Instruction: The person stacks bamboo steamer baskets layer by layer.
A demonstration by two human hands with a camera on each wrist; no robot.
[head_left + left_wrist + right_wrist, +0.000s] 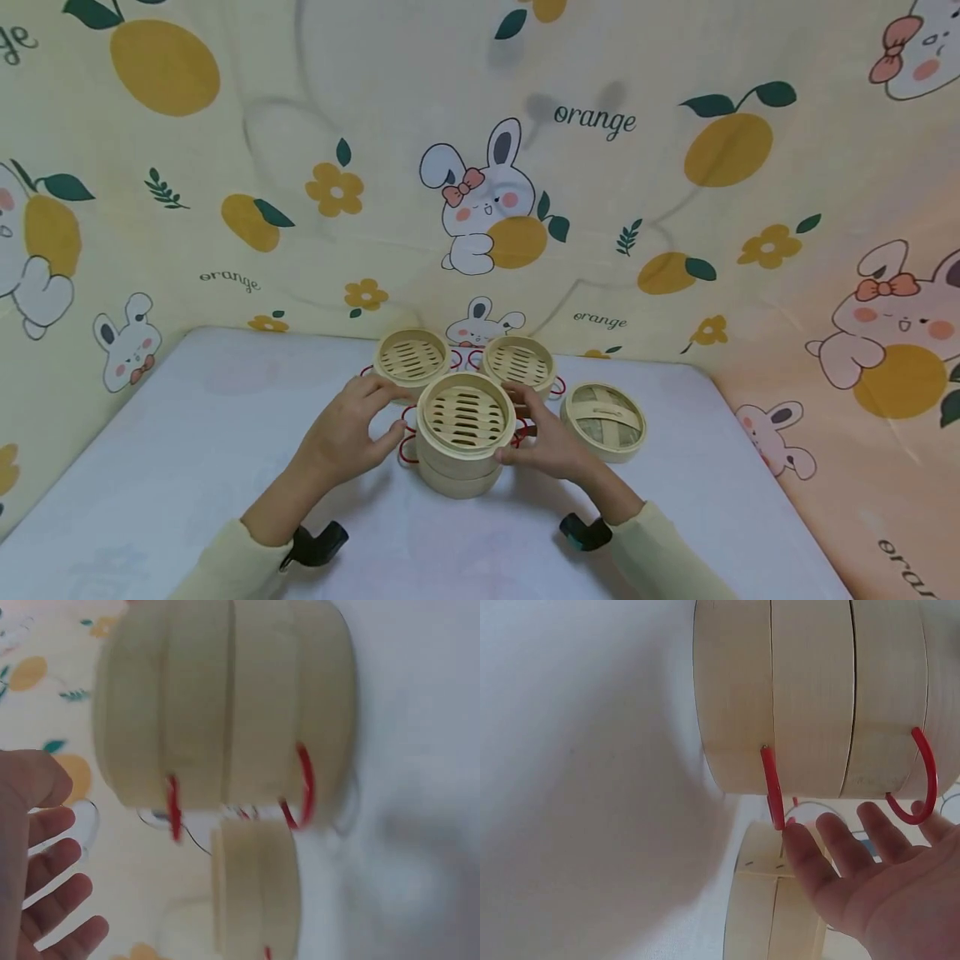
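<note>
Two round bamboo steamer baskets (459, 475) stand stacked at the middle of the table, slotted base showing in the top one and red loop handles on both sides. My left hand (347, 432) is at the stack's left, thumb spread from the fingers; in the left wrist view this hand (56, 862) appears apart from the bamboo wall, holding nothing. On the other side is my right hand (551, 442), its thumb beside the front right wall. The right wrist view shows that hand's fingers (847, 844) extended next to the red handles (774, 787), not curled round them.
Behind the stack are two more slotted steamer baskets, one at back left (412, 354) and one at back right (519, 362), with red handles. A woven steamer lid (603, 421) lies to the right. The white table (225, 400) meets a printed cloth backdrop (360, 100).
</note>
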